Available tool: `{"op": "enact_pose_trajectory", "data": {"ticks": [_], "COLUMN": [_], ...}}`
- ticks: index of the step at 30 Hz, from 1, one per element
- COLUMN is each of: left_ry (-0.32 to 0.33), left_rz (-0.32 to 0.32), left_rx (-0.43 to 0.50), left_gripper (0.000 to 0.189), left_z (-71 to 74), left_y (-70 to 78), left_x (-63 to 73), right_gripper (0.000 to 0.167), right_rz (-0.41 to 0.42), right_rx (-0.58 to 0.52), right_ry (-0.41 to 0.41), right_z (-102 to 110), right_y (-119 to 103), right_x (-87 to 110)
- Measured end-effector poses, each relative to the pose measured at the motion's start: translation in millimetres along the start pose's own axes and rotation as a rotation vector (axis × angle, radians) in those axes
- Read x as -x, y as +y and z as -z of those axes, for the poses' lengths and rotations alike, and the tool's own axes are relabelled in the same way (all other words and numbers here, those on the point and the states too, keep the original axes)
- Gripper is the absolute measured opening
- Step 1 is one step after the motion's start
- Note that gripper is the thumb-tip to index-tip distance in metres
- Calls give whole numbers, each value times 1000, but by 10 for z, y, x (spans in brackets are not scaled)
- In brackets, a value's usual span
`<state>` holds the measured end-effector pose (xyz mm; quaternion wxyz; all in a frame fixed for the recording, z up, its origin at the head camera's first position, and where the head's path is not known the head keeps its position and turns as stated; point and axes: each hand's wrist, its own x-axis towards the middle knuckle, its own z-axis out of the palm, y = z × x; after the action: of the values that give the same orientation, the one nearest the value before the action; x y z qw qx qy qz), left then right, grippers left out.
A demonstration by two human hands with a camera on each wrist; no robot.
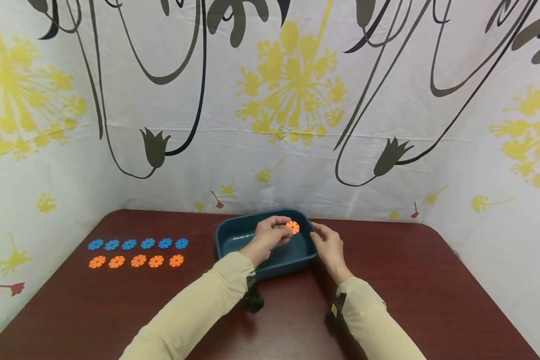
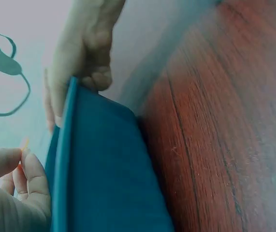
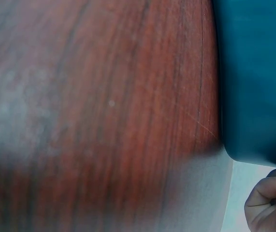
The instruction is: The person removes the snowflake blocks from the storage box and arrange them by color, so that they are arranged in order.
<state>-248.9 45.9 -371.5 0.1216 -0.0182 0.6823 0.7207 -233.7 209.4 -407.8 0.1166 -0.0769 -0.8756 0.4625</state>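
My left hand (image 1: 270, 234) is over a dark teal plastic basin (image 1: 270, 271), pinching an orange notched plastic disc (image 1: 292, 227) between thumb and fingers. Seen from the left wrist, the same disc shows edge-on as a thin orange sliver (image 2: 25, 144) at the fingertips. My right hand (image 1: 329, 246) grips the basin's right rim, its thumb and fingers on either side of the wall. That grip also shows in the left wrist view, where the right hand (image 2: 87, 58) comes down over the basin's edge. A bare inner floor shows in the basin's left part.
On the left of the dark red wooden table (image 1: 432, 300) lie two rows of notched discs: several blue ones (image 1: 129, 244) behind, several orange ones (image 1: 138, 260) in front. A patterned white cloth (image 1: 270, 165) hangs behind the table and along both sides.
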Motion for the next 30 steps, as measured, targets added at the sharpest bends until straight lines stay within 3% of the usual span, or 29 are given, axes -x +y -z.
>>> {"op": "enact_pose_trajectory", "data": {"ticks": [13, 22, 30], "left_ry": [-21, 19, 54], "left_rz": [-6, -14, -17], "left_rx": [131, 201, 192], "left_gripper": [32, 34, 37], "left_z": [421, 797, 1125], "left_y": [146, 120, 77], "left_x": [279, 402, 534], "right_gripper": [34, 34, 34], "right_rz": [28, 30, 43], "right_rx": [19, 31, 33], "right_ry": [10, 10, 16], "right_z": [0, -7, -7], "right_y": [10, 7, 9], "right_x": [-7, -19, -13]}}
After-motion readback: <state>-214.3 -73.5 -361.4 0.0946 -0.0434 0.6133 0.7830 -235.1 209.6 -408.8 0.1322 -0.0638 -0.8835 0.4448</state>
